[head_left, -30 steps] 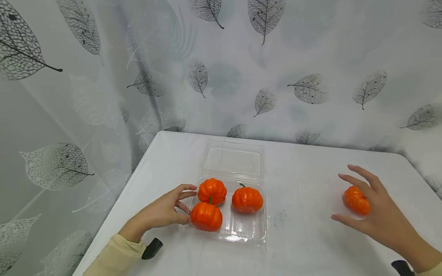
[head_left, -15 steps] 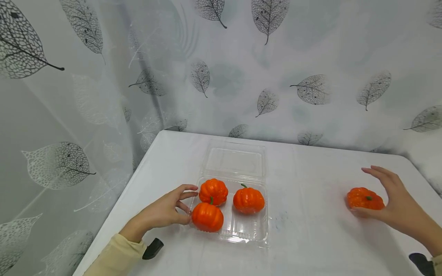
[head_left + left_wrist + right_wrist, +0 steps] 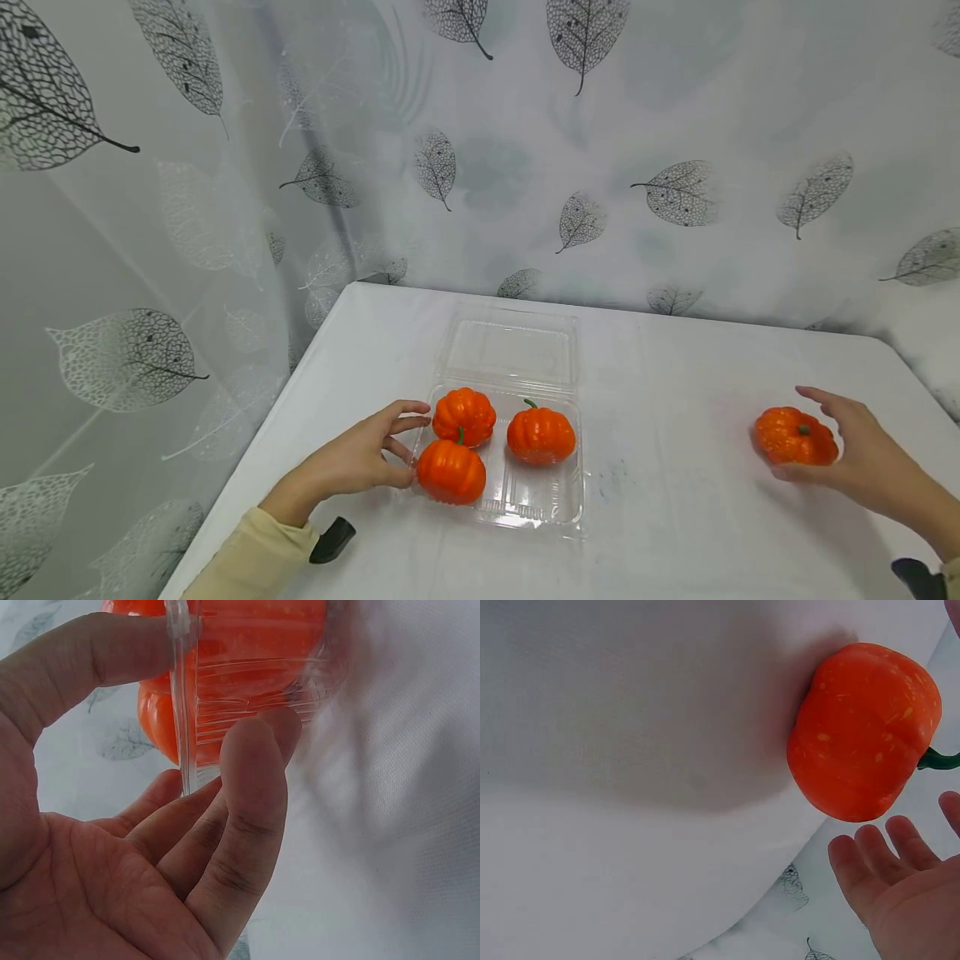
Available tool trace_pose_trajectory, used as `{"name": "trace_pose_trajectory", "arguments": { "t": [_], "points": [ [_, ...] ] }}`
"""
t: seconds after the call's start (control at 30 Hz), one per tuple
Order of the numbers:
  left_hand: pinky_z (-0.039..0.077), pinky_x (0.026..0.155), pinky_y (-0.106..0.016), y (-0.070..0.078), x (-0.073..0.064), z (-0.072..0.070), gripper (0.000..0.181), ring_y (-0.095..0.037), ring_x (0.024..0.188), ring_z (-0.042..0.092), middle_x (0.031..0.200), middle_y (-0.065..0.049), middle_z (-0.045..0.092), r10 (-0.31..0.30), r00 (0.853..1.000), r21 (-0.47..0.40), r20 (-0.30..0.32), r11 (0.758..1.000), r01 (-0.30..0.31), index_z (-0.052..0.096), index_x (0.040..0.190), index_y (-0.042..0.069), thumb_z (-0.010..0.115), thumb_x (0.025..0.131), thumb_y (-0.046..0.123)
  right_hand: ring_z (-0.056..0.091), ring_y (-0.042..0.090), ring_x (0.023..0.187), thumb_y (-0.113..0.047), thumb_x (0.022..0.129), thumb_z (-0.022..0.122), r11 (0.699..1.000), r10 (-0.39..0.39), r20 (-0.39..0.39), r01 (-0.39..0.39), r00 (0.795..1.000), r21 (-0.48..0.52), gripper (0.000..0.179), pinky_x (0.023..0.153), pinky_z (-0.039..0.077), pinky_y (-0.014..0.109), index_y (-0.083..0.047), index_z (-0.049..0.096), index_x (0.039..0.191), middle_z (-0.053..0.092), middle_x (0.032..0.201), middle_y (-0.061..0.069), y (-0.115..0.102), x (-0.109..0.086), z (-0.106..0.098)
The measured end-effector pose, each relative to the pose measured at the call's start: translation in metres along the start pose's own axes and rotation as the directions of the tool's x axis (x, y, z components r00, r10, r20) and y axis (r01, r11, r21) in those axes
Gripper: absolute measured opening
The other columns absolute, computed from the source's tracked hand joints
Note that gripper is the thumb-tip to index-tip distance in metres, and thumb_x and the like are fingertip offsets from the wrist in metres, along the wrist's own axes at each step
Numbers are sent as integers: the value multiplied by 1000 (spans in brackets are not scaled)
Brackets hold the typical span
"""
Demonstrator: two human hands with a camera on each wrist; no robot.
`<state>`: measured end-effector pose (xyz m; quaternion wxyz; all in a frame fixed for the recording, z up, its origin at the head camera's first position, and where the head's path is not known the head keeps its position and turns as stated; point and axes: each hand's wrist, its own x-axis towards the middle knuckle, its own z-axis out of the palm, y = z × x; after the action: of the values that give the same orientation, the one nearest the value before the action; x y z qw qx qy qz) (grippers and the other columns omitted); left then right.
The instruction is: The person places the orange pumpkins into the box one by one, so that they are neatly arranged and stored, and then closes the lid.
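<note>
A hinged clear plastic container (image 3: 551, 504) lies on the white table with its lid folded back. Inside are three small orange pumpkins: one at the back left (image 3: 463, 417), one at the front left (image 3: 452, 472) and one at the right (image 3: 541, 436). My left hand (image 3: 356, 454) holds the container's left edge, with thumb and fingers at its rim and side wall (image 3: 225, 727). A fourth, speckled orange pumpkin (image 3: 791, 436) with a green stem sits on the table far to the right. Around it my right hand (image 3: 870, 454) is spread, its fingers apart from the skin in the right wrist view.
The container's lid (image 3: 513, 346) lies flat behind its base. A leaf-patterned curtain (image 3: 502, 167) hangs along the back and left of the table (image 3: 675, 533). Between the container and the lone pumpkin stretches a wide piece of white tabletop.
My right hand has shifted to the right, uncovering the lone pumpkin's stem, and its raised fingers have come lower. The left hand and the container stay as they were.
</note>
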<state>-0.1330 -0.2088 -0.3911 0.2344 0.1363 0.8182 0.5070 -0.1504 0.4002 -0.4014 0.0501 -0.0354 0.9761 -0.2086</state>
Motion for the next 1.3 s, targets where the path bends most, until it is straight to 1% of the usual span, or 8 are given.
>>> {"name": "trace_pose_trajectory", "arguments": {
  "t": [0.3,0.5,0.6,0.77,0.9,1.03,1.27,1.3],
  "points": [
    [56,74,-36,0,-1,-1,80,-23,95,65,152,-23,44,1,1000,1,-1,1000,-1,39,149,8,78,80,-1,32,63,111,-50,69,91,996,92,41,-92,995,-2,124,84,40,76,16,20,147,25,131,48,5,2,8],
    [56,75,-36,-2,-1,-1,79,-23,95,66,152,-23,44,6,1000,1,-2,1000,-6,39,149,8,78,81,-1,28,65,115,-50,74,87,992,124,69,-125,990,11,121,89,33,79,20,18,145,22,131,50,5,-1,10],
    [57,75,-36,-3,-1,-1,80,-23,95,66,152,-23,44,8,1000,2,-4,1000,-8,39,149,8,79,81,-1,29,65,115,-50,75,87,993,121,68,-122,990,5,119,90,33,79,22,19,143,24,130,50,6,-2,11],
    [57,74,-36,-1,0,0,80,-23,95,66,152,-23,44,5,1000,2,-5,1000,-5,39,149,8,79,80,-1,38,60,106,-45,75,88,996,89,17,-89,996,-22,112,85,41,74,20,25,141,31,125,47,11,-4,11],
    [56,74,-36,-1,-1,1,80,-23,95,65,152,-23,44,6,1000,3,-4,1000,-6,38,150,8,78,80,-1,41,58,104,-44,75,89,997,72,-12,-73,997,-18,110,82,44,71,20,27,140,34,125,45,11,-5,12],
    [56,74,-37,0,0,1,81,-23,95,65,152,-23,45,5,1000,10,-4,1000,-5,38,150,8,78,81,0,43,59,108,-44,78,87,998,55,-5,-55,998,20,107,83,45,71,19,27,142,34,130,44,8,-6,13],
    [56,74,-37,0,1,2,82,-23,96,65,152,-22,45,-4,1000,12,-7,1000,4,37,150,9,79,80,-1,45,63,116,-37,87,82,990,25,-9,-23,1000,141,97,86,47,67,14,25,148,33,142,42,-7,-8,16],
    [56,74,-37,0,1,3,82,-23,96,65,152,-22,44,-4,1000,12,-7,1000,4,37,150,9,79,80,-1,45,62,117,-36,87,81,988,25,-12,-23,1000,152,96,86,52,61,12,25,148,34,143,41,-10,-8,17]
  ]
}}
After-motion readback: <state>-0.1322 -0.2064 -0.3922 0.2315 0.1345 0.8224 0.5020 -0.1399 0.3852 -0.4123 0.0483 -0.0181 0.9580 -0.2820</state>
